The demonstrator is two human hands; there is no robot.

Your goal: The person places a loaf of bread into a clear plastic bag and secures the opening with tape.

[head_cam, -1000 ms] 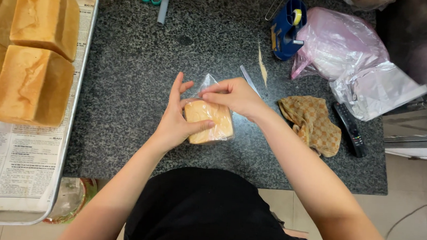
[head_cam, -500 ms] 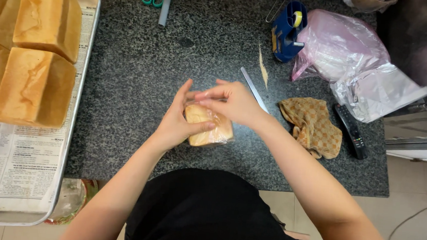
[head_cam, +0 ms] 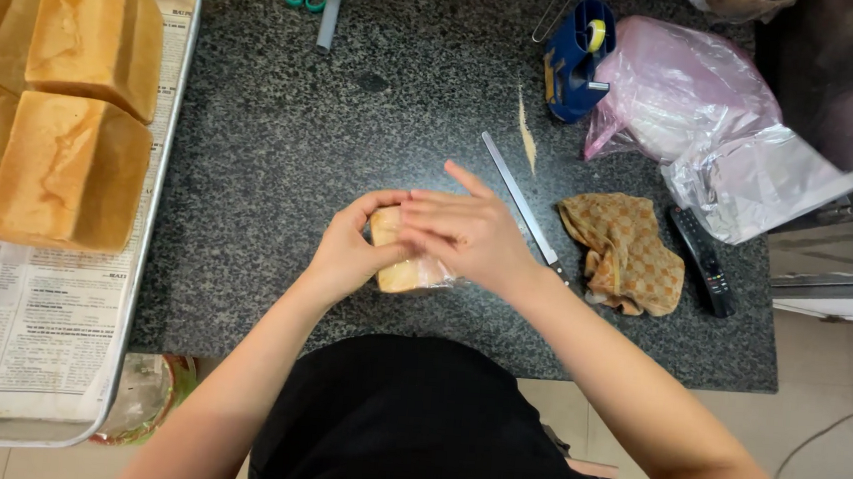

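Hands, left (head_cam: 345,254) and right (head_cam: 467,234), press together around a bagged bread slice (head_cam: 406,268) at mid-frame, pinning its wrap shut on the counter (head_cam: 252,157).

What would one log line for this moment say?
left hand: holds bagged bread | right hand: on top of it | counter: knife, cloth alongside
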